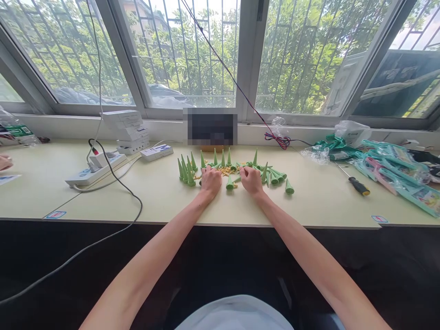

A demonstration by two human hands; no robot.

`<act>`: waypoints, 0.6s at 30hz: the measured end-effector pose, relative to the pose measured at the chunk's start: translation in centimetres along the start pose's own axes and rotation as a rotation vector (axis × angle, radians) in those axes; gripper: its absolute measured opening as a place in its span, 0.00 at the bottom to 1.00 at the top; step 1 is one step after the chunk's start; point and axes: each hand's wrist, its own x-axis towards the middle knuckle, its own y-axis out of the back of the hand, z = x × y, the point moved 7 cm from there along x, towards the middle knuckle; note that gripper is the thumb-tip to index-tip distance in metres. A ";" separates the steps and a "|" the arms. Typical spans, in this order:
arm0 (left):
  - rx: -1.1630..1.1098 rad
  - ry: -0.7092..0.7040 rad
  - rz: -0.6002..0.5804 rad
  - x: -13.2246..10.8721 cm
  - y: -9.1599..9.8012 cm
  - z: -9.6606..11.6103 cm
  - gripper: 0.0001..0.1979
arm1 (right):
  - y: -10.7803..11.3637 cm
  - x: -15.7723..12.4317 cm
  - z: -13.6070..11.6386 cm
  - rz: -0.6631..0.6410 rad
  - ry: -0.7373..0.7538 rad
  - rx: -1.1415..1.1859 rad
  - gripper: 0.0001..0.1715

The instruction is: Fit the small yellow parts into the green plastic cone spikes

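Note:
My left hand is closed, knuckles up, just above the table among the green cones. What its fingers pinch, if anything, is hidden. My right hand is curled shut a little to the right, and its fingertips are hidden too. Several green cones stand upright left of my left hand, with more behind. Between the hands a single green cone sits near a small yellow piece. A scatter of small yellow pieces lies behind it. Right of my right hand, several green cones lie on their sides, and one cone rests apart.
A power strip with a black cable lies left, near stacked white boxes. At right are a screwdriver and teal plastic packages. Another person's hand shows at the far left edge. The table's front edge runs before me.

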 end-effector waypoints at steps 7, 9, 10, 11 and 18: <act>-0.067 0.009 -0.005 0.0 0.0 0.1 0.16 | -0.1 0.0 0.1 -0.012 0.008 0.011 0.27; -0.072 0.012 0.006 0.0 0.2 0.1 0.16 | -0.1 0.0 0.0 -0.009 0.009 0.011 0.27; -0.069 0.011 0.012 0.0 0.3 0.2 0.16 | -0.1 0.0 0.0 -0.009 0.008 0.011 0.27; -0.063 0.008 0.018 0.0 0.4 0.3 0.17 | -0.1 0.0 0.0 -0.011 0.008 0.013 0.27; -0.113 -0.030 0.082 -0.1 1.1 0.8 0.18 | 0.1 -0.1 -0.5 -0.004 0.035 0.018 0.26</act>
